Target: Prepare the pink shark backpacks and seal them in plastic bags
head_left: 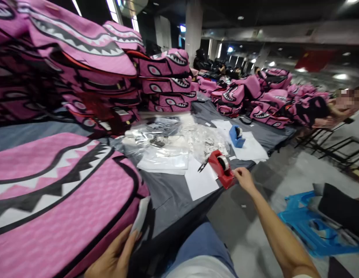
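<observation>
A large pink backpack [89, 200] with a black-and-white shark-tooth print lies at the left front. Along its right edge my left hand [115, 255] is closed, thumb and fingers pinching a whitish strip [141, 216] beside the bag; whether it is a strap or a tag I cannot tell. My right hand [244, 179] reaches out to the front end of a red tape dispenser [220, 170] at the table edge. Its fingers are pinched together there, and what lies between them is too small to see. Small black snips [203, 165] lie left of the dispenser.
White papers [201, 181] and clear plastic bags [167, 143] cover the grey tablecloth [164, 197]. Behind the red dispenser stands a blue tape dispenser [237, 136]. Stacked pink backpacks [167, 83] rise at the back left. A blue plastic stool [309, 227] stands on the floor at right.
</observation>
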`<state>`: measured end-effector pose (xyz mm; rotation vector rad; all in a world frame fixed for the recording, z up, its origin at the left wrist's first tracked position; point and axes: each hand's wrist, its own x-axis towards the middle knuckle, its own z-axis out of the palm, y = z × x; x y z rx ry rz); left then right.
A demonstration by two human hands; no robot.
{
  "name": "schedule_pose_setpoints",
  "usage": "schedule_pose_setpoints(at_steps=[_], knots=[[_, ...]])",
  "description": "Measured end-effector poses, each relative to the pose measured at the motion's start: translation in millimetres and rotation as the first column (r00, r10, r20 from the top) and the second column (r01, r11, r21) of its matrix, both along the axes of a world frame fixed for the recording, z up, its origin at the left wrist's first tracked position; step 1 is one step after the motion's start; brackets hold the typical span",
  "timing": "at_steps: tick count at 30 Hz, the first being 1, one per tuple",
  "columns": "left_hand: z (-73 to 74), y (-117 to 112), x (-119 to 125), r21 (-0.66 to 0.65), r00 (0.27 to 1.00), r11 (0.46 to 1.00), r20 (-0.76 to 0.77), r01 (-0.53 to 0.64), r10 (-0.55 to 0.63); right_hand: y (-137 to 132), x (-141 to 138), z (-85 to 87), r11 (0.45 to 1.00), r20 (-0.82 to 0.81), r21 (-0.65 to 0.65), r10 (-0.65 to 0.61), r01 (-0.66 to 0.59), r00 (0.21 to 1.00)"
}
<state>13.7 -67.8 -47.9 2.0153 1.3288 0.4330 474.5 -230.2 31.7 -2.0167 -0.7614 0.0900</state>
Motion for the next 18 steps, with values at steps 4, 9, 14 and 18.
schedule_pose_setpoints(at_steps=[4,9,14,18], knots=[[27.6,-21,15,-0.082,0.916,0.93,0.163,-0.359,0.368,-27,-10,-5.3,0.999,0.01,0.036,-0.036,0.035,0.999],[41.0,-20,26,-0.146,0.891,0.906,0.174,-0.397,0.419,-33,-46,-48.6,0.901,-0.419,0.343,-0.106,0.265,0.902],[40.1,-20,23,-0.153,0.891,0.907,0.179,-0.393,0.416,9,-82,-84.2,0.793,-0.541,0.498,-0.034,0.352,0.841],[29.8,-22,14,-0.082,0.921,0.935,0.167,-0.344,0.353,9,-84,-84.7,0.782,-0.544,0.502,-0.046,0.37,0.838]])
